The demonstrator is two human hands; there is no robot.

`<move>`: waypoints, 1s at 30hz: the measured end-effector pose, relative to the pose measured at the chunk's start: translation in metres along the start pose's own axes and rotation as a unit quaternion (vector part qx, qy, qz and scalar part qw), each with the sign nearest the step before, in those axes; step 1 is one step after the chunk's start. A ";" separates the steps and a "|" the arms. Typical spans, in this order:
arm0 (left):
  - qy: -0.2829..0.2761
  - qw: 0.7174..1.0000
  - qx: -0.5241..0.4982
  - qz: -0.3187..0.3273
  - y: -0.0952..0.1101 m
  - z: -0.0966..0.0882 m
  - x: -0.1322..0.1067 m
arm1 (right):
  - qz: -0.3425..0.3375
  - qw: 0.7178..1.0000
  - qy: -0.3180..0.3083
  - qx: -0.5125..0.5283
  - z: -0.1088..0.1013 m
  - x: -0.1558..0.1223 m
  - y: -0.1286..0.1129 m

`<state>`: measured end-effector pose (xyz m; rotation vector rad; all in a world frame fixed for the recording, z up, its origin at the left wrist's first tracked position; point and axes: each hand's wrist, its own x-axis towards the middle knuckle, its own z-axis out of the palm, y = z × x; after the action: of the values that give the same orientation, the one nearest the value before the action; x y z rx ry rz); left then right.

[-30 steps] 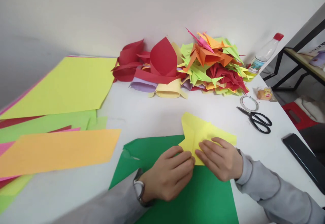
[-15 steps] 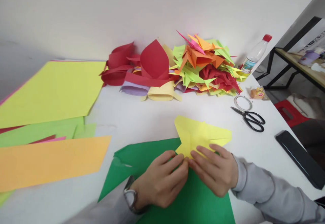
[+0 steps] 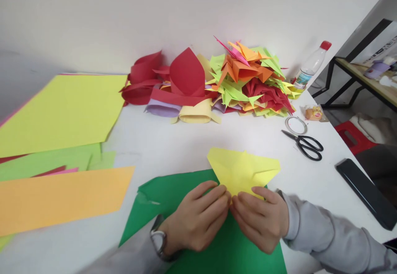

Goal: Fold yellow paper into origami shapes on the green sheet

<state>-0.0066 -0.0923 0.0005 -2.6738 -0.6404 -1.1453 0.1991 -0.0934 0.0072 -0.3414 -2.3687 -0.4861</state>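
A folded yellow paper lies half on a green sheet and half on the white table. My left hand, with a watch at the wrist, pinches the paper's near tip from the left. My right hand pinches the same tip from the right. The fingertips of both hands meet at that point and cover the paper's lowest corner.
Large orange, yellow-green and light green sheets lie at the left. A heap of folded paper shapes sits by the wall. Scissors, a tape ring, a plastic bottle and a black phone are at the right.
The yellow paper has turned, so its points now spread left and right. Both hands slid nearer and closed together on its near tip.
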 end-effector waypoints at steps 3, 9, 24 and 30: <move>-0.001 1.000 0.020 0.001 -0.003 0.000 -0.002 | -0.028 1.000 0.006 0.000 0.002 -0.003 0.001; -0.015 0.998 0.068 -0.002 -0.014 0.000 -0.004 | -0.105 0.994 0.032 -0.007 0.006 -0.010 0.003; -0.037 0.996 0.082 -0.019 -0.013 0.006 0.003 | -0.081 0.994 0.063 0.028 0.000 0.002 0.002; -0.046 0.995 0.083 -0.020 -0.013 0.006 0.002 | -0.072 0.995 0.062 0.031 0.002 0.000 -0.001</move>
<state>-0.0071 -0.0779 -0.0023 -2.5937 -0.7726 -0.9385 0.1971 -0.0935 0.0055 -0.1087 -2.2909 -0.4848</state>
